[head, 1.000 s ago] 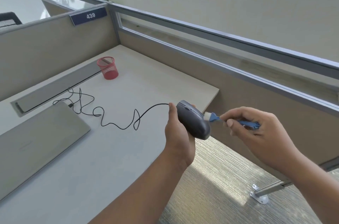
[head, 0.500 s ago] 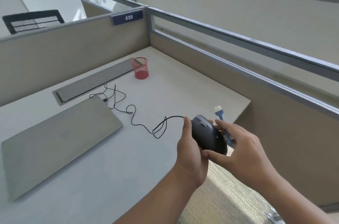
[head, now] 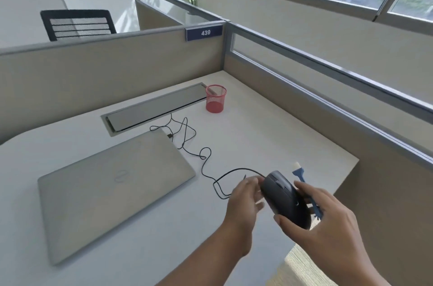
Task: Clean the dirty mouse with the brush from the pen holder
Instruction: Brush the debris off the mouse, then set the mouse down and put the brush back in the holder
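Note:
The dark grey wired mouse [head: 283, 199] is held tilted just above the right front part of the desk [head: 269, 131]. My right hand [head: 328, 222] grips it, thumb under its rear and fingers over its top. The same hand also holds the blue brush [head: 300, 174], whose white bristles stick up behind the mouse. My left hand [head: 243, 203] is beside the mouse's left side, its fingers loose and blurred. The red mesh pen holder [head: 215, 98] stands at the back of the desk.
A closed silver laptop [head: 112, 187] lies on the left of the desk. The mouse's black cable [head: 187, 135] snakes back to a grey cable-tray lid [head: 154, 105]. Beige partitions [head: 117, 75] wall in the back and right. The desk's edge drops to carpet on the right.
The brush has left the mouse and now points up behind it. My right hand has taken hold of the mouse and my left hand's grip has loosened. The view has swung left.

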### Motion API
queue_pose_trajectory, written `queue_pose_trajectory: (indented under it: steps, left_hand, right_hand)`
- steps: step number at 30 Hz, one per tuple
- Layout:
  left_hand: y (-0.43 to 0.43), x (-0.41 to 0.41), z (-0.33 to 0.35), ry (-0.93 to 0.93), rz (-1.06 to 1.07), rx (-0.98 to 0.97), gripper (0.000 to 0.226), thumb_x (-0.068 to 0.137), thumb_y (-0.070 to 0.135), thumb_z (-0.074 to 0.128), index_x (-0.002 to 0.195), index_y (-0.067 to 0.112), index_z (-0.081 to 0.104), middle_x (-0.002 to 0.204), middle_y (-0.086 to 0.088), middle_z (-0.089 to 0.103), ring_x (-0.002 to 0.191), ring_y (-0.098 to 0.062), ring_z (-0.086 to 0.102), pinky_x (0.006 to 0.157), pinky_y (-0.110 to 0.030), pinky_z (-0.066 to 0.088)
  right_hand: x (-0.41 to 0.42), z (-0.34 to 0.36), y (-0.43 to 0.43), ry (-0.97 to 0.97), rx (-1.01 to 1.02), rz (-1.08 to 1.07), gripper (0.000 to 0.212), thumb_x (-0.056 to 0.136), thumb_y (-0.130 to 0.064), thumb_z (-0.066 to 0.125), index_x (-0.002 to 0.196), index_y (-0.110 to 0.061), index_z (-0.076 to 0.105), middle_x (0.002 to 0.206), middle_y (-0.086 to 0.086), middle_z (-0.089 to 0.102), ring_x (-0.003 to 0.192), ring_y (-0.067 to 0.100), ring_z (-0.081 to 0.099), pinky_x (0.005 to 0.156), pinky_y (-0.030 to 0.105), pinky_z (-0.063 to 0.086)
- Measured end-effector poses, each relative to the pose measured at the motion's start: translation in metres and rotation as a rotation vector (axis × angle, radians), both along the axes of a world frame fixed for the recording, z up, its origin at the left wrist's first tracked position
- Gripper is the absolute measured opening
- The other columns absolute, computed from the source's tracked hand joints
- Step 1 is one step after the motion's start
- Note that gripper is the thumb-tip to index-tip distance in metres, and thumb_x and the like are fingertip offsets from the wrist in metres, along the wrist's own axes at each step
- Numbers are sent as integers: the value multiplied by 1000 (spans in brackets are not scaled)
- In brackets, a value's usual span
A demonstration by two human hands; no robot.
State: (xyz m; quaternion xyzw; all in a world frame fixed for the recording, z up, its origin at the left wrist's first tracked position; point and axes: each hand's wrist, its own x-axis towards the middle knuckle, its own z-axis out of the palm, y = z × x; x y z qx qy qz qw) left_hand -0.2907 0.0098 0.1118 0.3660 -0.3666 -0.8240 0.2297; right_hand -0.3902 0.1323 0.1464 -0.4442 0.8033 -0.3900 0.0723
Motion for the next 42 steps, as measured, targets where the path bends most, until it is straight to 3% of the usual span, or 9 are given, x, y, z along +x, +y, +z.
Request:
queue_pose_trajectory:
  steps: [5, 9, 14, 18, 21, 23, 28, 35, 42]
  left_hand:
    - [-25, 12, -25, -307, 238, -166, 13, 81, 27, 73, 91, 22, 67, 87, 8, 68, 78, -7, 62, 64, -16, 46]
    - [-40, 13, -50, -578, 236, -474, 49, 70, 39, 79, 112, 29, 57, 107, 14, 57, 90, -3, 57, 74, -19, 43]
    - [-61, -1, -77, -944, -176, -899, 82, 76, 57, 68, 144, 28, 33, 136, 1, 43, 113, -23, 57, 86, -37, 47]
    - [-85, -9, -94, -1160, -396, -1137, 71, 89, 52, 58, 146, 21, 30, 122, -10, 57, 106, -31, 62, 73, -37, 36]
    - [-106, -15, -99, -1184, -411, -1233, 28, 94, 33, 56, 116, 17, 52, 104, -7, 66, 95, -29, 65, 67, -33, 31]
    - [-120, -19, -101, -1162, -422, -1243, 1, 92, 18, 55, 93, 19, 55, 97, -5, 68, 91, -29, 67, 64, -31, 32]
    - [-180, -24, -84, -1106, -74, -910, 24, 94, 36, 50, 96, 19, 67, 102, -6, 71, 98, -31, 63, 72, -34, 45]
    - [-230, -18, -63, -1308, -58, -1254, 19, 96, 11, 42, 105, 13, 58, 92, -10, 68, 83, -34, 64, 58, -33, 30]
    - [-250, -8, -74, -1221, 282, -779, 23, 97, 15, 33, 103, 9, 55, 89, -16, 70, 82, -37, 67, 67, -43, 55]
  right_hand:
    - [-2, -4, -9, -17, 5, -65, 72, 56, -38, 90, 123, -31, 65, 104, -28, 63, 97, -11, 59, 80, 22, 45]
    - [0, -7, -21, -12, 47, -91, 71, 58, -41, 88, 125, -33, 63, 104, -26, 63, 95, 6, 66, 83, 30, 49]
    - [3, -15, -32, -16, 60, -98, 71, 60, -40, 89, 126, -33, 62, 108, -23, 65, 99, 7, 65, 85, 29, 47]
    - [-3, -18, -40, -5, 92, -67, 72, 58, -43, 89, 124, -37, 61, 106, -27, 63, 96, 2, 64, 83, 33, 49]
    - [-16, -20, -50, -15, 107, -49, 70, 58, -40, 90, 122, -38, 61, 103, -21, 67, 90, -5, 62, 77, 26, 47]
    - [-25, -22, -59, -16, 127, -36, 69, 58, -37, 91, 121, -35, 63, 101, -17, 68, 87, -7, 62, 73, 19, 43]
    - [-53, -35, -90, -55, 179, -21, 69, 58, -38, 91, 120, -34, 62, 103, -14, 69, 90, 6, 65, 76, 33, 47]
    - [-70, -80, -168, -139, 179, 64, 66, 59, -46, 86, 118, -30, 62, 104, -12, 65, 92, 16, 60, 80, 35, 48]
    - [-73, -121, -250, -171, 217, 180, 73, 62, -49, 83, 125, -21, 58, 106, -10, 57, 103, 18, 58, 86, 33, 49]
